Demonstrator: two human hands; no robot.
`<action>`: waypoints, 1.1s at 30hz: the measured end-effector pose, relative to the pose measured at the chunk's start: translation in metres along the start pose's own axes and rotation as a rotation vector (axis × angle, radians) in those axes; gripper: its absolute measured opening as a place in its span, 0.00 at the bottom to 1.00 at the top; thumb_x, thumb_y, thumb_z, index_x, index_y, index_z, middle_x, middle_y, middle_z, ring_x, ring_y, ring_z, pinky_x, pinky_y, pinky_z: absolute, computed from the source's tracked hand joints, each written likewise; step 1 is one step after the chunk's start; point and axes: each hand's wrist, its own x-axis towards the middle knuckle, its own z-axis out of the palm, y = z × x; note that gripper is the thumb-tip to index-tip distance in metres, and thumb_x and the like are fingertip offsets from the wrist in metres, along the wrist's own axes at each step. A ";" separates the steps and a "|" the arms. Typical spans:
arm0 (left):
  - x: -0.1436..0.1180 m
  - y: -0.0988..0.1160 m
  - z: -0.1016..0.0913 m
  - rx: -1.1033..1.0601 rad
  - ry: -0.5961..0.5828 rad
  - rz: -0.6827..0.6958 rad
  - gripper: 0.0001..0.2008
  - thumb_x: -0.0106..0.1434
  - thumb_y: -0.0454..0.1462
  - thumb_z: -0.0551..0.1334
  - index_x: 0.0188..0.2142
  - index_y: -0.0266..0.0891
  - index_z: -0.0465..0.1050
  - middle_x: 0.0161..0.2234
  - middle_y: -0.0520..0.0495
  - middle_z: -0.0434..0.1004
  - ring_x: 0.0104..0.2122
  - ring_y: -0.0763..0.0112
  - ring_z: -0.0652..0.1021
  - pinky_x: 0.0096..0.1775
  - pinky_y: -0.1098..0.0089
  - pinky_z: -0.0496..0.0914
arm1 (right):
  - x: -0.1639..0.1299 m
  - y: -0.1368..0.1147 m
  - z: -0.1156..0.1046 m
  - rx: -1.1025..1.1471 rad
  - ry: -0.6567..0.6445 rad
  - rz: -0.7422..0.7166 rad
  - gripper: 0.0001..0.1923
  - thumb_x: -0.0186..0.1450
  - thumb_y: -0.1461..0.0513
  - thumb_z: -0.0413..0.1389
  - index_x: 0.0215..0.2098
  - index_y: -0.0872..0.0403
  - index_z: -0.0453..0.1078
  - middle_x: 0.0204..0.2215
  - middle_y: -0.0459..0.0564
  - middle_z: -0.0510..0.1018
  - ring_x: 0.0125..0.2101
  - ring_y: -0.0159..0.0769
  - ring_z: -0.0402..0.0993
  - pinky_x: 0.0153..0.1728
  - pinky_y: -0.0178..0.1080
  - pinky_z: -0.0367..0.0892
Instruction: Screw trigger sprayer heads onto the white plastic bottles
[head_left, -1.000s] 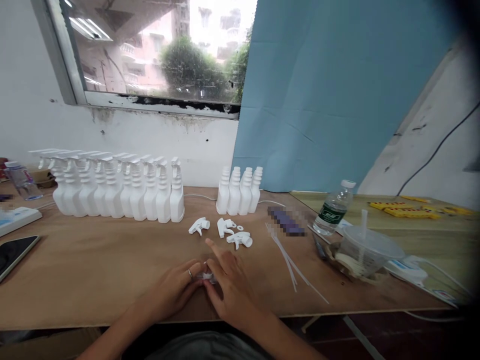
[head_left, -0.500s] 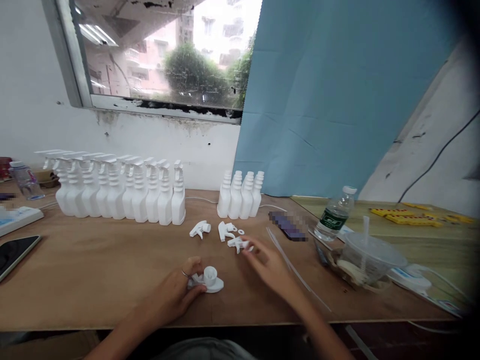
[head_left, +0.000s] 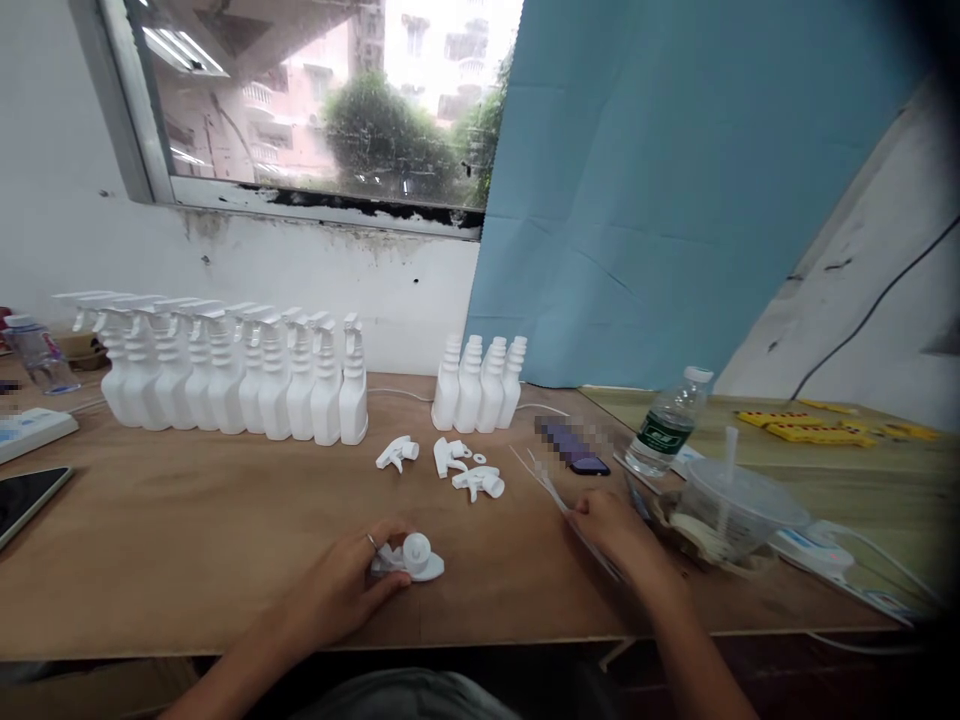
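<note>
- Your left hand (head_left: 349, 580) rests on the surface (head_left: 187, 530) near its front edge, fingers curled around a white trigger sprayer head (head_left: 411, 560) that lies on its side with its round cap collar turned toward you; a ring shows on one finger.
- Your right hand (head_left: 611, 525) is out to the right, well apart from the left one, fingers closed down onto the thin white dip tubes (head_left: 551, 490) that lie loose on the surface; I cannot tell whether it has pinched one tube or several.
- Beyond and between your hands lie three more loose sprayer heads (head_left: 450, 458), with a couple of small white rings beside them.
- Farther back from those stands a tight group of four uncapped white bottles (head_left: 480, 385).
- Back and to the left of your left hand runs a long row of capped spray bottles (head_left: 225, 375), triggers fitted, set side by side and touching.
- Just right of your right hand sits a clear plastic cup with a domed lid and straw (head_left: 731, 505), on its side or tilted.
- Behind that cup stands a water bottle (head_left: 667, 422) with a green label, leaning slightly.
- Far left of your left hand, a phone (head_left: 26, 497) lies flat at the edge of the view.
- Far right, beyond the cup, yellow pieces (head_left: 810, 430) lie on the surface.
</note>
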 end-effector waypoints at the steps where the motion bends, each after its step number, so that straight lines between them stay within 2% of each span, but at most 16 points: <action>1: 0.000 0.000 0.000 0.002 0.002 -0.008 0.15 0.63 0.40 0.61 0.50 0.47 0.67 0.44 0.52 0.77 0.41 0.64 0.76 0.45 0.69 0.68 | 0.001 0.001 -0.001 -0.001 0.011 0.000 0.15 0.59 0.64 0.54 0.14 0.55 0.67 0.19 0.54 0.74 0.26 0.41 0.72 0.25 0.37 0.52; 3: 0.000 0.001 0.000 -0.002 0.005 -0.021 0.16 0.63 0.39 0.61 0.50 0.46 0.68 0.44 0.51 0.77 0.41 0.64 0.76 0.45 0.69 0.68 | 0.001 0.004 -0.007 0.016 0.069 0.005 0.13 0.59 0.65 0.53 0.17 0.56 0.69 0.22 0.56 0.76 0.28 0.42 0.72 0.27 0.38 0.54; 5: 0.000 0.001 0.000 -0.017 0.001 -0.013 0.16 0.63 0.39 0.61 0.50 0.46 0.68 0.45 0.51 0.77 0.43 0.64 0.76 0.47 0.69 0.67 | -0.001 0.005 -0.015 0.129 0.181 -0.006 0.12 0.60 0.65 0.52 0.20 0.55 0.70 0.22 0.55 0.76 0.26 0.41 0.71 0.28 0.39 0.56; 7: 0.000 0.001 -0.001 -0.031 -0.016 0.017 0.15 0.63 0.39 0.61 0.51 0.47 0.69 0.46 0.51 0.76 0.45 0.65 0.75 0.48 0.69 0.66 | -0.007 0.000 -0.026 0.425 0.277 -0.080 0.10 0.61 0.61 0.52 0.23 0.54 0.70 0.19 0.50 0.73 0.24 0.39 0.69 0.30 0.39 0.60; 8: 0.000 0.002 -0.001 -0.033 -0.025 0.031 0.15 0.64 0.39 0.61 0.51 0.47 0.69 0.47 0.51 0.75 0.45 0.65 0.75 0.49 0.70 0.66 | -0.012 -0.007 -0.031 0.636 0.285 -0.136 0.10 0.61 0.58 0.54 0.25 0.54 0.70 0.19 0.48 0.72 0.24 0.38 0.68 0.31 0.39 0.61; 11: 0.000 0.003 -0.002 -0.027 -0.044 0.059 0.14 0.65 0.39 0.59 0.51 0.47 0.69 0.47 0.51 0.74 0.44 0.66 0.75 0.48 0.71 0.66 | -0.029 -0.044 -0.041 1.279 0.121 -0.266 0.12 0.56 0.54 0.62 0.32 0.53 0.72 0.26 0.46 0.73 0.26 0.34 0.69 0.31 0.37 0.64; 13: 0.000 0.003 -0.003 -0.019 -0.047 0.073 0.14 0.66 0.39 0.59 0.51 0.47 0.70 0.46 0.51 0.74 0.43 0.67 0.75 0.47 0.71 0.66 | -0.040 -0.076 -0.040 1.533 -0.048 -0.300 0.16 0.52 0.58 0.66 0.38 0.53 0.73 0.30 0.46 0.72 0.26 0.30 0.66 0.28 0.35 0.62; 15: 0.001 0.003 -0.003 -0.015 -0.048 0.078 0.14 0.66 0.39 0.58 0.51 0.46 0.69 0.45 0.51 0.74 0.43 0.67 0.74 0.47 0.72 0.66 | -0.049 -0.108 -0.034 1.681 -0.232 -0.335 0.17 0.52 0.62 0.66 0.40 0.54 0.73 0.32 0.46 0.71 0.26 0.28 0.65 0.26 0.34 0.60; 19: 0.002 0.002 -0.002 -0.010 -0.049 0.084 0.14 0.65 0.39 0.59 0.50 0.45 0.69 0.43 0.50 0.74 0.41 0.68 0.74 0.45 0.72 0.66 | -0.056 -0.156 -0.017 1.863 -0.621 -0.344 0.10 0.56 0.62 0.63 0.35 0.57 0.71 0.27 0.45 0.68 0.23 0.26 0.61 0.23 0.32 0.54; 21: 0.002 0.003 -0.002 -0.011 -0.056 0.099 0.13 0.65 0.39 0.59 0.49 0.45 0.70 0.42 0.50 0.73 0.40 0.68 0.74 0.45 0.72 0.66 | -0.057 -0.170 -0.010 1.890 -0.721 -0.363 0.09 0.60 0.59 0.60 0.34 0.57 0.69 0.22 0.42 0.64 0.20 0.24 0.57 0.22 0.31 0.51; 23: 0.002 0.004 -0.002 -0.013 -0.061 0.107 0.12 0.66 0.38 0.58 0.49 0.44 0.69 0.43 0.50 0.73 0.41 0.67 0.74 0.45 0.72 0.66 | -0.059 -0.180 -0.007 1.894 -0.711 -0.411 0.11 0.64 0.55 0.57 0.36 0.55 0.69 0.19 0.39 0.61 0.17 0.24 0.53 0.20 0.30 0.49; 27: 0.002 0.007 -0.003 -0.003 -0.052 0.106 0.13 0.66 0.39 0.58 0.50 0.44 0.69 0.44 0.49 0.74 0.42 0.67 0.74 0.45 0.71 0.66 | -0.060 -0.193 -0.006 1.899 -0.564 -0.454 0.17 0.65 0.47 0.54 0.42 0.50 0.66 0.17 0.35 0.52 0.14 0.22 0.41 0.16 0.29 0.42; 30: 0.002 0.008 -0.005 -0.001 -0.061 0.106 0.12 0.66 0.39 0.58 0.49 0.44 0.69 0.45 0.49 0.74 0.42 0.67 0.74 0.46 0.71 0.66 | -0.060 -0.199 -0.001 1.919 -0.533 -0.457 0.21 0.63 0.44 0.56 0.30 0.53 0.64 0.16 0.34 0.46 0.15 0.21 0.34 0.15 0.28 0.36; 33: 0.002 0.008 -0.004 -0.003 -0.057 0.120 0.13 0.66 0.38 0.58 0.50 0.45 0.69 0.48 0.49 0.74 0.45 0.66 0.74 0.49 0.70 0.66 | -0.061 -0.203 0.009 1.940 -0.588 -0.446 0.29 0.62 0.42 0.54 0.19 0.53 0.52 0.13 0.34 0.45 0.13 0.21 0.34 0.13 0.28 0.33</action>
